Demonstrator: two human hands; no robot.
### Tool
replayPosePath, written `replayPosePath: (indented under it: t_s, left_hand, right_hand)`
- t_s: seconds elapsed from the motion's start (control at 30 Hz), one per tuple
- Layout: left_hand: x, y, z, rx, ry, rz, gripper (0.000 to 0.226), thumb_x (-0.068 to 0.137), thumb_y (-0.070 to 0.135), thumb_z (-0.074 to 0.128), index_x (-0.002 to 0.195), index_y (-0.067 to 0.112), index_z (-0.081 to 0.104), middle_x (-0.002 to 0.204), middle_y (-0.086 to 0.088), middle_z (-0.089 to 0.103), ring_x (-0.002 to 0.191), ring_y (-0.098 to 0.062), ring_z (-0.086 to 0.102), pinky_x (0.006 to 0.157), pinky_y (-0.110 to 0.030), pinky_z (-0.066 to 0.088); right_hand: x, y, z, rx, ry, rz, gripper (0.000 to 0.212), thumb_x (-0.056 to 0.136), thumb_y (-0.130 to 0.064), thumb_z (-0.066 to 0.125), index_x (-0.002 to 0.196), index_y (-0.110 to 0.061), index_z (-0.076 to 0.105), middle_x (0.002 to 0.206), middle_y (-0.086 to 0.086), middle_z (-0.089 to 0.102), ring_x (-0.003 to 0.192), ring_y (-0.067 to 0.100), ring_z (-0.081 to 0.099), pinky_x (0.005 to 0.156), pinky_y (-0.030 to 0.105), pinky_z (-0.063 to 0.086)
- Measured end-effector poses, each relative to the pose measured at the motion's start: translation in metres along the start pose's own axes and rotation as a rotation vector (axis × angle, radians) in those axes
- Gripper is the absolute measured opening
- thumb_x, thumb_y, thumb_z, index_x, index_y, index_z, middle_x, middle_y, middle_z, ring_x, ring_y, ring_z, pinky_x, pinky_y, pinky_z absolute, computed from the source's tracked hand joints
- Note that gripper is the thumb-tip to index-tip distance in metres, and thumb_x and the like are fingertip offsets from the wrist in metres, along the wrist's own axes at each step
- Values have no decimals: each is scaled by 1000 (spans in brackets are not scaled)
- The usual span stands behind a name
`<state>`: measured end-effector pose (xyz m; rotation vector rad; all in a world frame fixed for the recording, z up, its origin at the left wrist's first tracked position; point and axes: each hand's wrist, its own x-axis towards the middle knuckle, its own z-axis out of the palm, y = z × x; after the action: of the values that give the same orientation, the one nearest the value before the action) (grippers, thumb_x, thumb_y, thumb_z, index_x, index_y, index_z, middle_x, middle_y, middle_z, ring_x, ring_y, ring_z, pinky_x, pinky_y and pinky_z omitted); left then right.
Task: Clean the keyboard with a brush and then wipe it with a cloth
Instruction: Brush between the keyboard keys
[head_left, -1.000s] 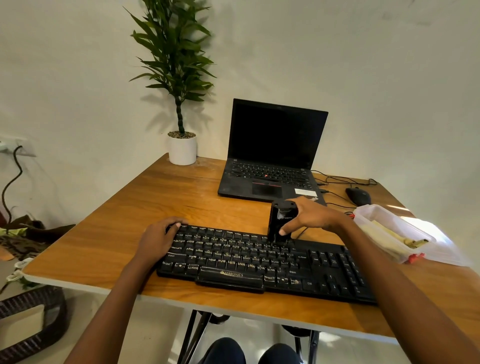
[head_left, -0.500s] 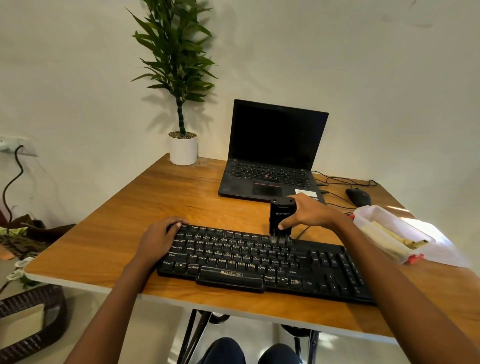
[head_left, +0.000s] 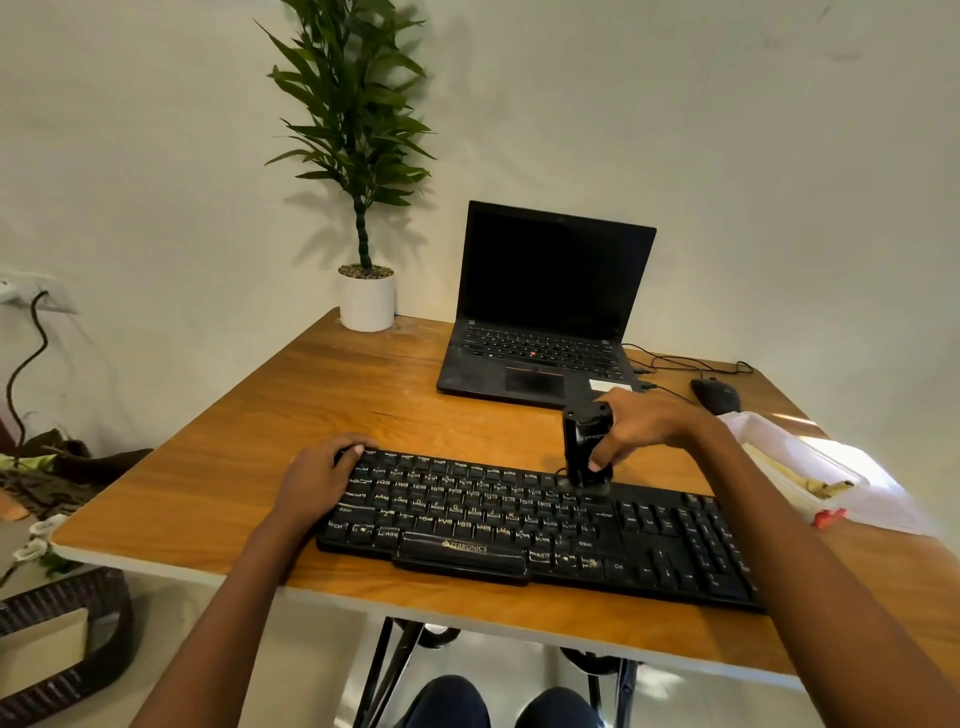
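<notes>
A black keyboard (head_left: 519, 525) lies along the near edge of the wooden desk (head_left: 291, 431). My right hand (head_left: 641, 423) grips a black cylindrical brush (head_left: 584, 447), held upright with its bristles down on the top key rows right of the middle. My left hand (head_left: 317, 478) rests on the keyboard's far left corner, fingers curled over its back edge. A yellowish cloth (head_left: 789, 473) lies in a clear plastic box at the right.
An open black laptop (head_left: 545, 312) stands behind the keyboard, with a black mouse (head_left: 716, 395) and cables to its right. A potted plant (head_left: 366, 299) sits at the desk's back left corner. The clear plastic box (head_left: 831, 493) is at the right edge.
My right hand has slid the brush a little to the right along the top key rows. My left hand has stayed on the keyboard's left corner.
</notes>
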<state>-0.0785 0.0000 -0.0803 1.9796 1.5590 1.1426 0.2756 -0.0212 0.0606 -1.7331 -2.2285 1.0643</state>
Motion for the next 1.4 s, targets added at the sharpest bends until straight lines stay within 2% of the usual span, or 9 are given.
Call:
replayPosePath:
  t_s: [0.1, 0.27, 0.4, 0.57, 0.8, 1.03, 1.13, 1.23, 1.4]
  left_hand:
    - [0, 0, 0, 2, -4, -11, 23, 96, 12, 50, 106, 20, 69, 115, -2, 66, 107, -21, 59, 88, -37, 48]
    - [0, 0, 0, -1, 0, -4, 23, 96, 12, 50, 106, 20, 69, 114, -2, 67, 104, -20, 60, 86, -36, 48]
    - [1, 0, -1, -3, 0, -4, 23, 96, 11, 50, 106, 19, 69, 113, -2, 67, 103, -19, 59, 84, -34, 48]
    - [1, -2, -1, 6, -6, 5, 23, 96, 12, 50, 106, 20, 69, 112, -2, 67, 101, -20, 60, 81, -32, 48]
    - [2, -2, 1, 8, 4, 9, 23, 95, 11, 51, 106, 19, 70, 114, -4, 67, 106, -20, 59, 80, -26, 42]
    - [1, -2, 0, 11, 0, 19, 23, 96, 13, 50, 107, 19, 69, 117, -4, 66, 109, -20, 59, 83, -28, 44]
    - [1, -2, 0, 8, 2, 22, 23, 96, 12, 50, 106, 20, 69, 116, -3, 66, 109, -20, 58, 85, -29, 44]
    - [0, 0, 0, 9, 9, 18, 23, 95, 11, 50, 107, 17, 69, 116, -4, 66, 107, -19, 58, 83, -27, 43]
    - [0, -1, 0, 6, 9, 16, 23, 96, 11, 50, 106, 18, 69, 115, -3, 67, 103, -17, 59, 77, -26, 43]
  right_hand:
    - [0, -5, -2, -32, -4, 8, 28, 72, 2, 72, 93, -11, 58, 92, 2, 63, 90, 18, 63, 76, 32, 56]
    - [6, 3, 17, 150, 130, -76, 31, 72, 1, 73, 97, -11, 58, 92, 2, 65, 83, 9, 64, 63, 15, 50]
    - [3, 6, 7, 140, 118, -19, 30, 70, 6, 72, 89, -12, 59, 92, 6, 66, 84, 16, 66, 74, 32, 57]
    - [6, 4, 17, 205, 140, -69, 32, 72, 2, 72, 97, -13, 57, 95, 3, 65, 85, 10, 64, 63, 17, 51]
    - [-4, 9, 5, 135, 71, -8, 31, 73, 4, 70, 95, -13, 56, 95, 4, 65, 89, 18, 65, 74, 29, 57]
    - [1, 23, 19, 278, 250, -54, 42, 72, 0, 73, 110, -5, 55, 104, 12, 65, 91, 18, 65, 70, 28, 57]
    - [-3, 20, 18, 261, 179, -44, 41, 72, -1, 74, 109, -6, 56, 102, 8, 66, 88, 13, 65, 64, 20, 53]
    - [-2, 16, 18, 225, 237, -51, 42, 73, -3, 73, 110, -10, 54, 101, 2, 63, 90, 11, 61, 60, 12, 47]
    - [-4, 15, 21, 280, 154, -56, 36, 75, -3, 72, 105, -14, 56, 97, 0, 65, 91, 13, 63, 63, 15, 50]
